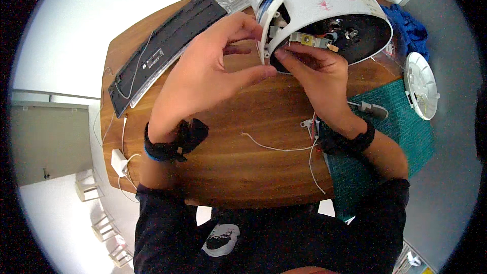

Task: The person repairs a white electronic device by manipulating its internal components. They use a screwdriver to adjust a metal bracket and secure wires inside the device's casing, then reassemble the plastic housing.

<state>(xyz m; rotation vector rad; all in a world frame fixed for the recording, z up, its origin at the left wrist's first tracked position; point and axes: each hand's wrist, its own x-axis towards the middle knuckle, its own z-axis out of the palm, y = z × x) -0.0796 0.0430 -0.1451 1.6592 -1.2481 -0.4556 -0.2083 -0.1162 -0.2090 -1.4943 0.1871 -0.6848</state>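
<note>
A white cylindrical appliance (327,0) with pink flowers lies on its side at the back of the table, its dark inside showing. My left hand (198,76) grips the white curved panel (265,28) at the appliance's opening, fingertips at its outer edge and thumb lower down. My right hand (322,78) is at the lower rim, thumb and fingers pinched just below a metal bracket (309,39) inside; what they hold is hidden.
The wooden table (243,172) also bears a black keyboard (172,40), a white adapter (118,162), loose cables (279,148), a screwdriver (375,109) on a green mat (416,142), a white round cover (421,83) and blue cloth (408,25) at the back right. White stools (101,223) stand beyond.
</note>
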